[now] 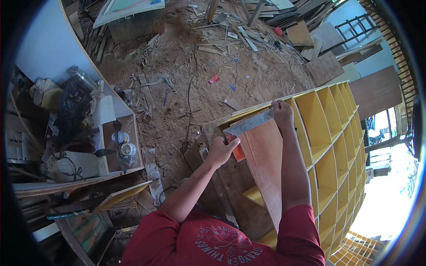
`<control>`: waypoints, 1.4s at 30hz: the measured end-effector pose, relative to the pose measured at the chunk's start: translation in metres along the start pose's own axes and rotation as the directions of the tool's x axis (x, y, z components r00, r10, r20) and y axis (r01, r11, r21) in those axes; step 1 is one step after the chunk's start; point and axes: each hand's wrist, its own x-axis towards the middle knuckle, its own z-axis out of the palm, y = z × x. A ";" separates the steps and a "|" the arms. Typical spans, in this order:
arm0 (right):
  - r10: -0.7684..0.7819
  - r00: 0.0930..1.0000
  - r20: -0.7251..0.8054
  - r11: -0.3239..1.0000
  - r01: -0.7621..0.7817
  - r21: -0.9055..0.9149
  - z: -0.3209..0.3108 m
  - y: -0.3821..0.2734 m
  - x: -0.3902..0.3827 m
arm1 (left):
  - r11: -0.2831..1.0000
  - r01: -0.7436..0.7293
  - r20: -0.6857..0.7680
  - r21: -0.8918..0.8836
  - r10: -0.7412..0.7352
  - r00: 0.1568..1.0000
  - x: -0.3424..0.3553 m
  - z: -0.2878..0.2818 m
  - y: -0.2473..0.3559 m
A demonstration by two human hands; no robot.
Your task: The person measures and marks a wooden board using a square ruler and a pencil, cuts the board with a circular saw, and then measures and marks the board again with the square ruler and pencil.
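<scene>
A try square lies across the upper end of a reddish-brown plywood board (265,162), with its wide metal blade (254,123) over the wood and its orange handle (238,152) along the board's left edge. My left hand (220,151) grips the square at the corner where handle and blade meet, thumb on top. At the blade's far right end my right hand (283,114) is closed, fingertips pinched together near the board's far edge. Whatever those fingers hold is too small to make out. Brown wood (222,181) supports the plywood from below.
To my right stands a large yellow grid of open compartments (330,153). A wooden shelf unit (126,170) on the left holds cans, a bottle and bags. Wood scraps (235,42) and a dark cable (194,84) lie on the dusty floor; boards (377,91) lean at the back right.
</scene>
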 end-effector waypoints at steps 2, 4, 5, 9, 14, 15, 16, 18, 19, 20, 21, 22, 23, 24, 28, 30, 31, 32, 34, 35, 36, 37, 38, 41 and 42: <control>-0.334 0.940 -0.060 0.928 0.318 -0.194 0.007 0.001 -0.002 | 1.000 0.007 -0.001 0.009 -0.007 1.000 0.000 0.003 0.001; -0.393 0.919 -0.010 0.890 0.378 -0.257 0.020 -0.016 -0.020 | 0.999 0.016 -0.009 -0.029 -0.017 1.000 0.000 0.003 0.002; -0.451 0.891 0.046 0.840 0.441 -0.317 0.028 -0.032 -0.035 | 1.000 0.017 -0.005 -0.024 -0.017 1.000 0.001 0.002 0.000; -0.617 0.727 0.302 0.744 0.664 -0.078 0.056 -0.095 -0.100 | 1.000 0.014 -0.017 0.015 -0.014 1.000 0.006 -0.001 -0.012; -0.471 0.882 -0.019 0.773 0.423 0.472 0.029 -0.126 -0.164 | 0.989 -0.143 -0.011 -0.035 0.143 0.990 -0.012 0.000 0.015; -0.448 0.894 0.022 0.799 0.389 0.458 0.012 -0.116 -0.174 | 0.989 -0.145 0.000 -0.025 0.145 0.989 -0.017 0.000 0.017; -0.428 0.904 0.007 0.808 0.379 0.450 -0.010 -0.104 -0.186 | 0.990 -0.143 0.070 0.007 0.143 0.987 -0.024 0.003 0.016; -0.131 0.991 0.017 0.806 0.096 0.584 -0.050 -0.074 -0.216 | 0.990 -0.135 0.179 0.051 0.124 0.976 -0.045 0.019 0.022; -0.005 1.000 0.003 0.778 0.002 0.628 -0.072 -0.050 -0.234 | 0.970 -0.214 0.190 0.116 0.189 0.963 -0.060 0.035 0.036; 0.122 0.993 -0.008 0.734 -0.085 0.674 -0.092 -0.028 -0.254 | 0.939 -0.293 0.209 0.178 0.255 0.944 -0.073 0.050 0.042; 0.169 0.981 -0.091 0.711 -0.058 0.701 -0.112 -0.007 -0.272 | 0.941 -0.312 0.239 0.130 0.276 0.931 -0.083 0.064 0.039; 0.224 0.958 -0.178 0.692 -0.028 0.721 -0.129 0.012 -0.292 | 0.941 -0.313 0.298 0.132 0.263 0.918 -0.089 0.077 0.037; 0.303 0.921 -0.243 0.710 -0.048 0.703 -0.149 0.024 -0.311 | 0.954 -0.299 0.302 0.023 0.279 0.912 -0.095 0.094 0.036; 0.365 0.886 -0.286 0.713 -0.069 0.697 -0.163 0.035 -0.332 | 0.959 -0.270 0.313 -0.085 0.283 0.907 -0.103 0.112 0.035; 0.534 0.671 -0.514 0.755 -0.105 0.648 -0.217 0.074 -0.433 | 0.975 0.014 0.521 -0.223 0.107 0.847 -0.145 0.161 0.045; 0.613 0.518 -0.597 0.741 -0.114 0.662 -0.231 0.090 -0.496 | 0.957 -0.225 0.654 -0.180 0.288 0.699 -0.163 0.182 0.043; 0.638 0.457 -0.620 0.737 -0.129 0.664 -0.238 0.098 -0.527 | 0.943 -0.320 0.720 -0.092 0.285 0.633 -0.173 0.194 0.042; 0.662 0.386 -0.643 0.733 -0.152 0.663 -0.244 0.104 -0.559 | 0.946 -0.312 0.763 -0.089 0.266 0.589 -0.191 0.210 0.043; 0.691 0.271 -0.670 0.720 -0.174 0.672 -0.252 0.114 -0.621 | 0.827 -0.562 0.910 0.033 0.208 0.360 -0.224 0.241 0.042; 0.722 0.203 -0.661 0.691 -0.167 0.703 -0.253 0.117 -0.649 | 0.866 -0.494 0.943 0.078 0.098 0.320 -0.238 0.251 0.026; 0.751 0.139 -0.646 0.661 -0.155 0.735 -0.253 0.121 -0.676 | 0.860 -0.505 0.954 0.078 0.083 0.289 -0.251 0.261 0.014; 0.752 0.103 -0.651 0.658 -0.179 0.731 -0.253 0.122 -0.701 | 0.740 -0.669 0.980 0.070 0.073 0.184 -0.266 0.270 0.003; 0.760 0.080 -0.645 0.648 -0.169 0.743 -0.251 0.127 -0.727 | 0.592 -0.805 0.996 0.040 0.045 0.083 -0.281 0.278 -0.008; 0.779 -0.008 -0.626 0.622 -0.107 0.776 -0.240 0.138 -0.791 | 0.401 -0.916 1.000 0.009 0.023 0.019 -0.325 0.291 -0.042; 0.792 -0.014 -0.611 0.607 -0.092 0.789 -0.237 0.139 -0.811 | 0.243 -0.967 0.995 -0.078 0.073 -0.061 -0.336 0.293 -0.052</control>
